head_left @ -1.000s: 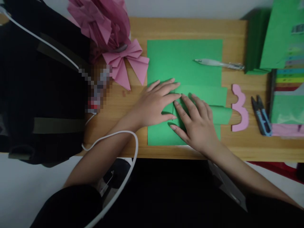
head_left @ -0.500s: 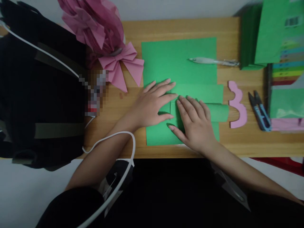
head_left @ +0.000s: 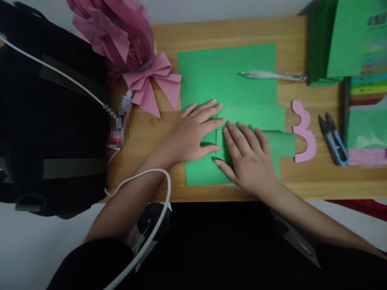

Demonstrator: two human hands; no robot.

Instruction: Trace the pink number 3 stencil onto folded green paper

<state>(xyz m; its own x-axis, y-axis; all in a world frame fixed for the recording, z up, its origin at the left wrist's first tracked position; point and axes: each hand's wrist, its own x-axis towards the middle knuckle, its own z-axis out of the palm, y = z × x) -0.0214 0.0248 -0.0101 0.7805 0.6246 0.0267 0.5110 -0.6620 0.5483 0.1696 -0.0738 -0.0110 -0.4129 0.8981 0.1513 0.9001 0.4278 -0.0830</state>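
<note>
Fingers (head_left: 238,141) of the right hand (head_left: 253,165) now lie closer together, flat and empty, keeping folded green paper (head_left: 283,144) down beside loose, spread fingers of the left hand (head_left: 191,137).

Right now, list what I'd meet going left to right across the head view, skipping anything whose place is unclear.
Black bag, pink paper bow, left hand, right hand, wavy pink cutout, blue-handled snips, colour-striped pack.
</note>
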